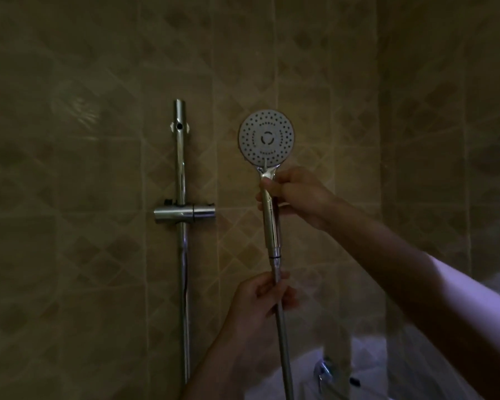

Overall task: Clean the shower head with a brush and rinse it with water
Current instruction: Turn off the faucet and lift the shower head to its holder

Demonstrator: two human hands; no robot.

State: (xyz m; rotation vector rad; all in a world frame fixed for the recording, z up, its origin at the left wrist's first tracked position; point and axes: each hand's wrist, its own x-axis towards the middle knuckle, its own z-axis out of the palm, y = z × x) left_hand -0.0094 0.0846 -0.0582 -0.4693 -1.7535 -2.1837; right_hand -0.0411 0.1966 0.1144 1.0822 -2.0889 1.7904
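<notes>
Head view: a round handheld shower head [266,137] sits just right of centre, held upright with its nozzle face toward the camera, in front of a tan tiled wall [70,168]. The right hand [293,194], entering from 4 o'clock, has its grip closed around the top of the chrome handle just below the face. The left hand [259,301], at 6 o'clock, has its grip closed on the metal hose [283,342] under the handle. At 9 o'clock of the shower head stands a vertical chrome slide rail [182,226] with an empty bracket [184,213]. A chrome tap [325,370] shows dimly at 5 o'clock.
</notes>
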